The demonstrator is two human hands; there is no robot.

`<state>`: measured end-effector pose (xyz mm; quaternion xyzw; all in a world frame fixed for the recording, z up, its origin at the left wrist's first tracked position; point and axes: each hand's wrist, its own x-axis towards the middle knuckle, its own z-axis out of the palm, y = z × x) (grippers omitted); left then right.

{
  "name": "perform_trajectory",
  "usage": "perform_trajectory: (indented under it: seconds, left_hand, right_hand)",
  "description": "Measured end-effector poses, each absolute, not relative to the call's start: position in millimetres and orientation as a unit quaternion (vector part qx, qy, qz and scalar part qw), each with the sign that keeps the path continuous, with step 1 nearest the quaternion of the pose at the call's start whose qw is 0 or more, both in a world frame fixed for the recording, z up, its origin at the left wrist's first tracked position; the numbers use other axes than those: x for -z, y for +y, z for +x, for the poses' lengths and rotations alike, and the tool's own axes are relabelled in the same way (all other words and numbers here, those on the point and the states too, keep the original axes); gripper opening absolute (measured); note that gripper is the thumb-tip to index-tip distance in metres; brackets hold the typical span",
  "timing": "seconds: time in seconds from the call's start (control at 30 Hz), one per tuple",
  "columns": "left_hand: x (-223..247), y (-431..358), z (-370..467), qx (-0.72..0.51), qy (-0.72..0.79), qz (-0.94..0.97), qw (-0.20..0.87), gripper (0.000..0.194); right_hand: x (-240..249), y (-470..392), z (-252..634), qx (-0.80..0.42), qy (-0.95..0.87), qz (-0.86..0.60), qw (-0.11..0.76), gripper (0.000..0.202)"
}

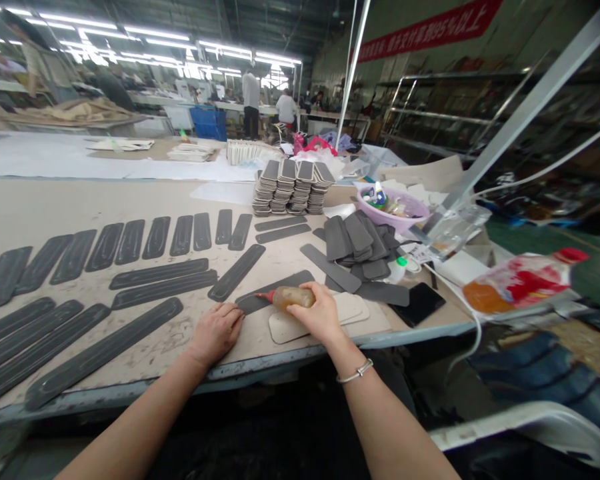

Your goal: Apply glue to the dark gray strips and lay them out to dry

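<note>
My right hand [323, 312] is wrapped round a glue bottle [293, 298] of cloudy amber liquid, tipped on its side with its red nozzle pointing left. The nozzle is over a long dark grey strip [280, 288] lying flat on the table. My left hand [219, 331] rests at the near-left end of that strip, fingers curled down; whether they pinch its end I cannot make out. Beneath my right hand lie pale beige rounded pieces [290, 328]. Left of my hands, several dark strips [153, 287] carry shiny lines along their edges.
Stacked dark-topped pieces [293, 187] stand behind, with a loose pile of grey pieces [363, 240] nearer. To the right are a purple basket [405, 217], a black phone [420, 305] and a large bottle with a red cap [520, 283]. A metal post [530, 113] slants across the right side.
</note>
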<state>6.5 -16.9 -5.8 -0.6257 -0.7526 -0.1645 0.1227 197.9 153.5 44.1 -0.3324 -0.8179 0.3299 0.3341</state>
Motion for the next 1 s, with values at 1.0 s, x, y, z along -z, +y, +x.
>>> perform_trajectory:
  seconds: [1.0]
  left_hand:
    - [10.1, -17.9, 4.8, 0.192, -0.756, -0.614, 0.117, 0.024]
  right_hand:
    - [-51.9, 206.2, 239.9, -0.235, -0.748, -0.478, 0.396, 0.042]
